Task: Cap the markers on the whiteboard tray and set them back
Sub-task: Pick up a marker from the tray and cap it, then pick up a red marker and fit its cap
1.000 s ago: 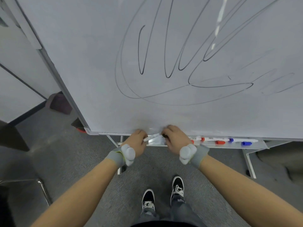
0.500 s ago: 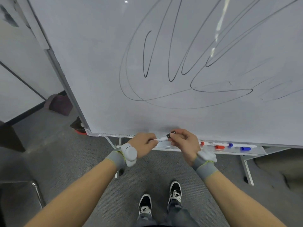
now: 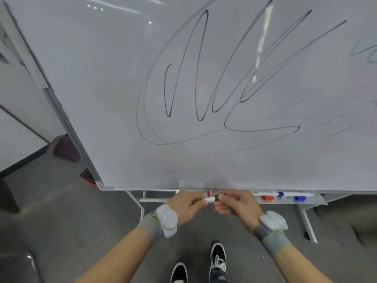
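My left hand (image 3: 186,206) grips the white barrel of a black marker (image 3: 209,199) just in front of the whiteboard tray (image 3: 318,201). My right hand (image 3: 237,206) pinches the black cap (image 3: 217,198) at the marker's right end, so cap and barrel meet between my hands. On the tray to the right lie a red marker (image 3: 213,193) partly behind my hands, a loose red cap (image 3: 267,198), a white marker with a blue end (image 3: 269,194), another white marker (image 3: 298,194) and a loose blue cap (image 3: 299,198).
The whiteboard (image 3: 183,88) with black scribbles fills the view ahead. Its metal stand legs (image 3: 308,225) reach down to the grey carpet. A dark purple object (image 3: 65,150) sits on the floor at the left. My shoes (image 3: 217,260) are below.
Both hands lifted off the tray toward me, carrying the marker and its cap. The cap in my right hand has come onto the marker's tip.
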